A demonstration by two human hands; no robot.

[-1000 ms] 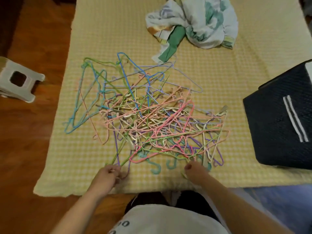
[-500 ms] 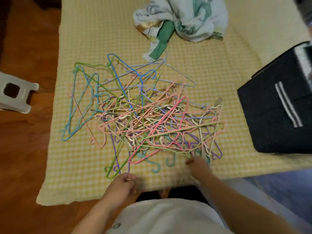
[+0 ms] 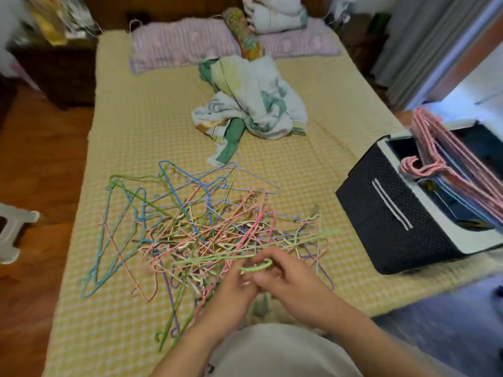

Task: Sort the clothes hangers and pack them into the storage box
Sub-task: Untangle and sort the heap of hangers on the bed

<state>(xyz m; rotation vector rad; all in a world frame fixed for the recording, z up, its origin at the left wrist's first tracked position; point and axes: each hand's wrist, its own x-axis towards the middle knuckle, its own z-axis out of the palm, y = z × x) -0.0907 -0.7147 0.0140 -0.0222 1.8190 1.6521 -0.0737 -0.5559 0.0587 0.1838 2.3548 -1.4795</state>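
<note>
Green hanger (image 3: 275, 247) in two hands, one tangled hanger pile (image 3: 190, 229), one storage box (image 3: 392, 216).

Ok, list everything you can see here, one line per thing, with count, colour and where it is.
Loose hangers: many, tangled, mixed colours, middle of the bed.
Green hanger: one, light green, held over the pile's near edge.
Storage box: one, dark with white rim, right edge of the bed.
Pink hangers: one bundle, standing in the box.
Bed cover: one, yellow checked.
Crumpled cloth: one, white and green, beyond the pile.
Pillow: lilac, head of the bed.
Stool: one, white, floor at left.
Left hand: grips the green hanger.
Right hand: grips its hook.
</note>
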